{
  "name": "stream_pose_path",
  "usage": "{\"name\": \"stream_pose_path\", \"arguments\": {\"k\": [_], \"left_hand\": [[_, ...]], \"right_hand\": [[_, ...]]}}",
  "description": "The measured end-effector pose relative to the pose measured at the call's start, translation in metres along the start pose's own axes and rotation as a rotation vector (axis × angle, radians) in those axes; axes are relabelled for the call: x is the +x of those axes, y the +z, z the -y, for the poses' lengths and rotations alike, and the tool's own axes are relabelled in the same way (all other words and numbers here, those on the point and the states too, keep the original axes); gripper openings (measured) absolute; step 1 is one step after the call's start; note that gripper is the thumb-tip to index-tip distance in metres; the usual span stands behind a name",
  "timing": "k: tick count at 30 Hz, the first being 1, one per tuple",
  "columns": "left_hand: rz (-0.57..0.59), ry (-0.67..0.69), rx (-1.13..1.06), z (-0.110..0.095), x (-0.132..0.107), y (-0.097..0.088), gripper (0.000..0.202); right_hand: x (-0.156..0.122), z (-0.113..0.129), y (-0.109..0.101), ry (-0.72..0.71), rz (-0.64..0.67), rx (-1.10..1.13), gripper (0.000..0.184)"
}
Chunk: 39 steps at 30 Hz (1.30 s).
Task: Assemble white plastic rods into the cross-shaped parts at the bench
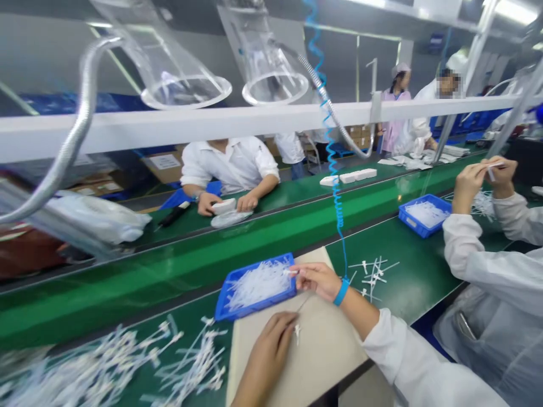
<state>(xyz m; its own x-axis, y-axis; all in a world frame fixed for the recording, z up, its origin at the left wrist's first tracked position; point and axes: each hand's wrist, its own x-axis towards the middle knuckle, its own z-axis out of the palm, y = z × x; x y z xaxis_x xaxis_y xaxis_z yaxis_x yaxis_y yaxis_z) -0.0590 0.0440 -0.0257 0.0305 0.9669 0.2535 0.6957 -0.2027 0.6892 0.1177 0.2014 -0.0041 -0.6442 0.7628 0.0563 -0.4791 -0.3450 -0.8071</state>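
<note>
My right hand (pixel 317 279) reaches to the right edge of a blue tray (pixel 223 308) heaped with thin white plastic parts, its fingertips pinched on one small white part at the tray's rim. A blue wrist strap (pixel 341 291) with a coiled blue cord circles that wrist. My left hand (pixel 271 350) lies on a beige mat (pixel 322 350), fingers curled beside a small white part (pixel 297 332) standing at its fingertips. Whether it grips the part I cannot tell.
Heaps of white stick-like parts (pixel 127 362) lie on the green bench at left, a few more (pixel 373 274) right of the mat. A green conveyor belt (pixel 169 265) runs behind. A neighbour in white at right handles parts near another blue tray (pixel 424 215). A person sits across the belt.
</note>
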Motion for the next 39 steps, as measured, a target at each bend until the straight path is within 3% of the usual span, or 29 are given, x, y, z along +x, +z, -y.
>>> {"name": "stream_pose_path", "arguments": {"k": [6, 11, 16, 20, 24, 33, 39], "left_hand": [[-0.06, -0.015, 0.075, -0.009, -0.003, 0.004, 0.031], [-0.125, 0.008, 0.125, -0.014, -0.001, -0.008, 0.029], [-0.182, 0.107, 0.142, -0.019, 0.038, -0.033, 0.035], [-0.083, 0.206, 0.13, -0.007, 0.078, -0.043, 0.04], [0.002, 0.31, 0.102, 0.007, 0.096, -0.043, 0.022], [-0.024, 0.338, 0.064, 0.011, 0.085, -0.028, 0.024], [-0.256, 0.35, -0.052, -0.001, 0.078, -0.034, 0.018]], "right_hand": [[-0.002, -0.003, -0.007, 0.065, 0.0, -0.16, 0.052], [-0.001, -0.011, -0.012, 0.061, 0.039, -0.255, 0.047], [-0.001, -0.012, -0.012, 0.068, 0.04, -0.302, 0.046], [-0.001, -0.009, -0.008, 0.041, 0.025, -0.255, 0.042], [0.0, -0.009, -0.006, 0.017, 0.028, -0.231, 0.049], [-0.009, 0.002, 0.001, 0.085, 0.016, -0.254, 0.045], [-0.011, 0.014, 0.005, 0.074, -0.042, -0.219, 0.042]]}}
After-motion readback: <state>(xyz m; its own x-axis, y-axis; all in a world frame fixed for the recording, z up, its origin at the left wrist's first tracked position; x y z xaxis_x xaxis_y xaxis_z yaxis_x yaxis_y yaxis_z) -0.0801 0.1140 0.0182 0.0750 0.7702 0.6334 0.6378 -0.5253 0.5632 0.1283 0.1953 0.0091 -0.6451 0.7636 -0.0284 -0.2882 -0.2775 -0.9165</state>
